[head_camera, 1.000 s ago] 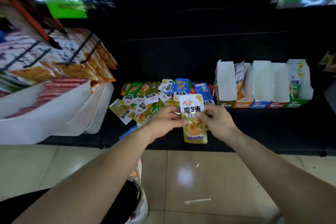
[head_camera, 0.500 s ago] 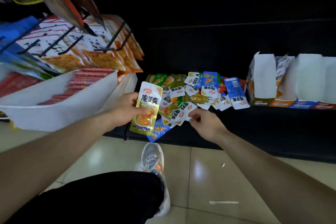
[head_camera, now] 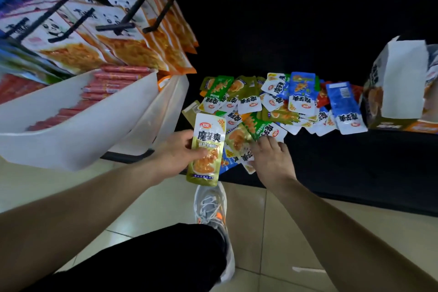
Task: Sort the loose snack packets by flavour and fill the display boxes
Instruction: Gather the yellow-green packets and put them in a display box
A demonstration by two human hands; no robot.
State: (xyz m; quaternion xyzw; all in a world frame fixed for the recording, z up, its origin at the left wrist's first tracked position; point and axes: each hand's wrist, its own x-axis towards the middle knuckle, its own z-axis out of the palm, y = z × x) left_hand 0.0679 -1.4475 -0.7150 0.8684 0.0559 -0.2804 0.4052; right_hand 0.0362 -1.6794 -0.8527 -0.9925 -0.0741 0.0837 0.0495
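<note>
On the low dark shelf [head_camera: 331, 161] lies a loose pile of pkts [head_camera: 279, 104]: green, olive, blue & red, many turned w/ white ends showing. It spreads from beside the white bin [head_camera: 71, 140] over to the display box [head_camera: 403, 83].

The person's left hand [head_camera: 174, 155] holds one olive-gold pkt [head_camera: 206, 149] upright, just in front of the pile's left end & over the shelf lip. Fingers are curled round its left edge, w/ one tip lying across the printed front, so it's pinched approx mid-height.

The right hand [head_camera: 271, 163] is palm-down at the pile's near edge. Its fingers [head_camera: 265, 143] reach onto a green pkt [head_camera: 263, 128] & the gold one beside it. Tips are partly lost among wrappers, so can't tell if they pinch anything or only touch.

The display box stands far right on the same shelf, white flap up, w/ a blue pkt [head_camera: 343, 107] lying just beside it.

The white bin holds red sausage sticks [head_camera: 111, 83] in rows. Above it, panda-print bags [head_camera: 78, 31] hang on black pegs [head_camera: 142, 2].

Below the hands are the tiled floor [head_camera: 260, 232], a grey shoe [head_camera: 211, 206] w/ orange bits & a black trouser leg [head_camera: 147, 261].
</note>
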